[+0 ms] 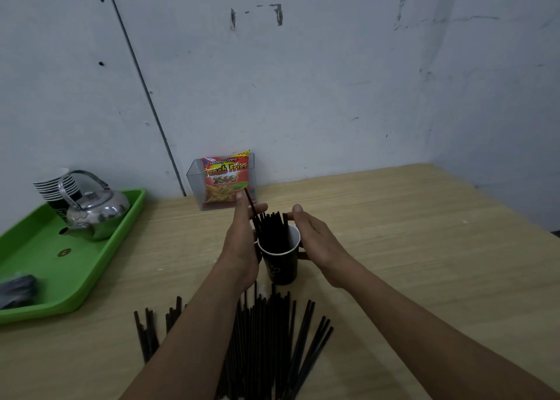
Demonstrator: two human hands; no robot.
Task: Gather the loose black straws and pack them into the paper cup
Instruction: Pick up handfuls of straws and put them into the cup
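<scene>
The paper cup [281, 264] stands upright on the wooden table [409, 248], in front of you and between your hands. It is dark outside and white inside. A bunch of black straws [272, 228] stands in it, leaning toward the cup's left side with the tops well above the rim.

Your left hand [242, 242] is against the cup's left side with its fingers stretched upward along the bunch. One straw [250, 202] rises higher than the others, running between your forefinger and thumb. Whether you are pinching it or it only lies against your fingers cannot be told.

Your right hand [318, 242] curls round the cup's right side. Its lower fingers are on the wall, the thumb is raised, and a fingertip touches the tops of the straws.

The loose straws [263, 339] lie just on your side of the cup. They fan out flat on the table and are partly covered by your forearms.

Behind the cup, against the wall [333, 81], a clear plastic holder [194, 181] contains a red snack packet [225, 178]. Well to the left lies a green tray [133, 211]. It carries a shiny metal kettle [97, 211], a stack of cups [56, 187] behind the kettle, and a blurred dark object [16, 289] at its near end.
</scene>
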